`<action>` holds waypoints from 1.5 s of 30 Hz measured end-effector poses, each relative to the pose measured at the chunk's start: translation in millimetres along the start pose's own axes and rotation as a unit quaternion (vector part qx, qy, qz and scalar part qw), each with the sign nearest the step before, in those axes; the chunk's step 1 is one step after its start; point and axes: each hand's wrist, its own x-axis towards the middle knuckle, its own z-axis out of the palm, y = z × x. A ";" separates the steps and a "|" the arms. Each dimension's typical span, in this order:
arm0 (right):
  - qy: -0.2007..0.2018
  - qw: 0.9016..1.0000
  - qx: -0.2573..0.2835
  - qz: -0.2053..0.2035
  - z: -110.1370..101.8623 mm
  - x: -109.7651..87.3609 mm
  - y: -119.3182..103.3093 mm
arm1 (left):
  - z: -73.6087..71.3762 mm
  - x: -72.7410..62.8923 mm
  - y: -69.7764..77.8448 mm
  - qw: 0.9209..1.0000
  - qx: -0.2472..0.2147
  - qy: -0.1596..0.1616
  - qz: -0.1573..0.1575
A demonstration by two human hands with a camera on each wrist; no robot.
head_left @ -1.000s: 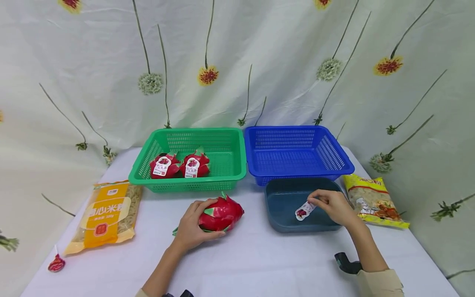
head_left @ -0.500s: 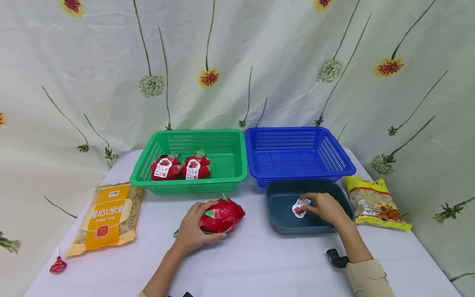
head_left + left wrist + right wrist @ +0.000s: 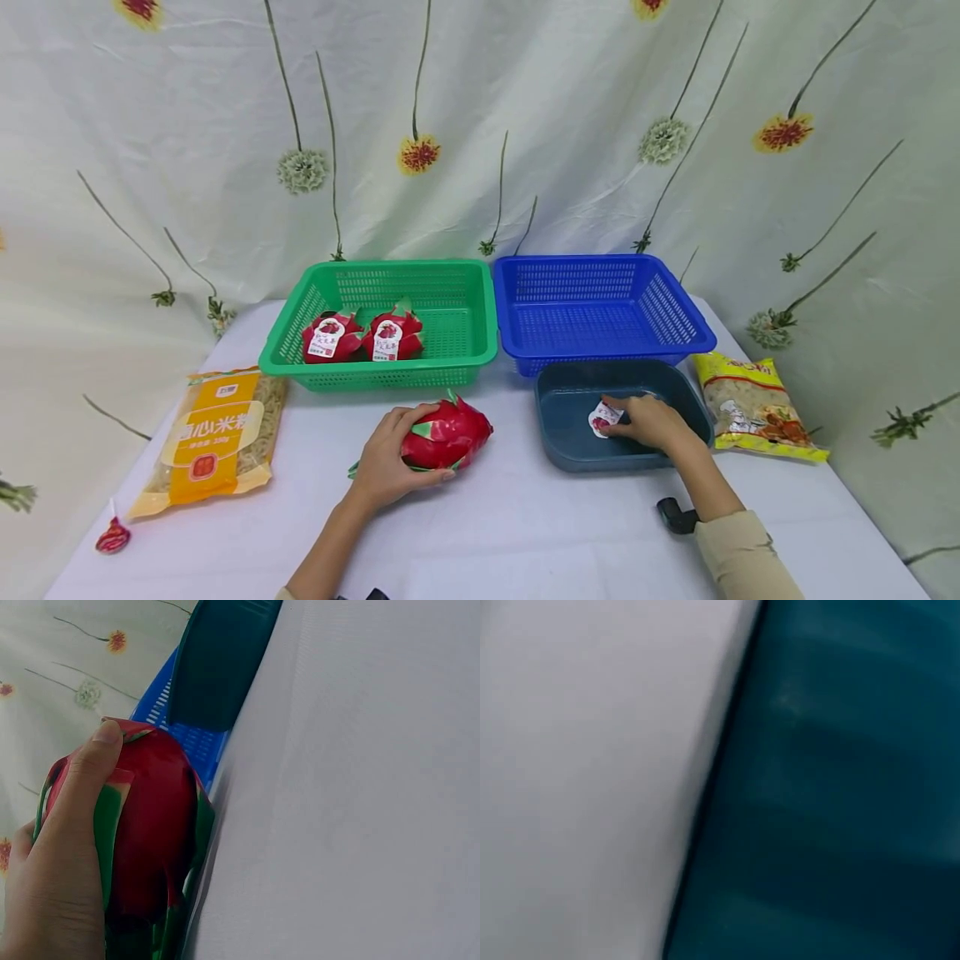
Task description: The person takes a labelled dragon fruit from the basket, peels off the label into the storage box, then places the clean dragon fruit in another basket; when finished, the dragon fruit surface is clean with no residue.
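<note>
On the white table, my left hand (image 3: 390, 462) grips a red dragon fruit (image 3: 454, 433) with green scales, fingers over its top and thumb along the near side. The left wrist view shows the thumb lying along the dragon fruit (image 3: 154, 825). My right hand (image 3: 651, 420) reaches into a dark teal tray (image 3: 622, 463), thumb and fingertips pinching a small white sticker (image 3: 599, 418) with a dragon fruit print. Part of the sticker is hidden by the fingers. In the right wrist view only the tray's wall (image 3: 832, 787) shows, blurred, with no hand.
Two labelled dragon fruits (image 3: 393, 335) sit in a green basket (image 3: 375, 379) at the back. Beside it stands a blue basket (image 3: 607, 360), behind the tray. An orange pasta bag (image 3: 213, 442) and lollipop (image 3: 113, 535) lie left, a yellow bag (image 3: 757, 408) right.
My right hand has moved left and lower in the tray with the sticker, and its grip has shifted toward the sticker's middle. The left hand stays on the dragon fruit.
</note>
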 end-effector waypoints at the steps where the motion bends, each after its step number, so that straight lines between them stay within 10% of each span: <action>1: -0.007 1.000 -0.002 0.006 0.6 0.1 -0.5 | -0.2 0.0 -0.2 1.000 -0.001 0.000 -0.001; 18: -0.023 1.000 -0.001 -0.001 -2.6 -0.4 1.0 | 1.1 1.9 -0.6 1.000 -0.005 0.004 0.004; 28: 0.140 0.986 0.091 -0.015 -39.9 -33.7 -2.7 | 0.6 -1.0 1.5 1.000 -0.002 -0.005 -0.005; 38: 0.388 0.920 0.051 -0.011 -87.5 -31.5 12.7 | -2.0 1.6 0.1 1.000 0.007 0.004 -0.002; 45: 0.375 0.924 0.048 0.047 -89.4 -13.4 34.8 | 0.6 1.1 -0.9 1.000 0.005 0.000 -0.004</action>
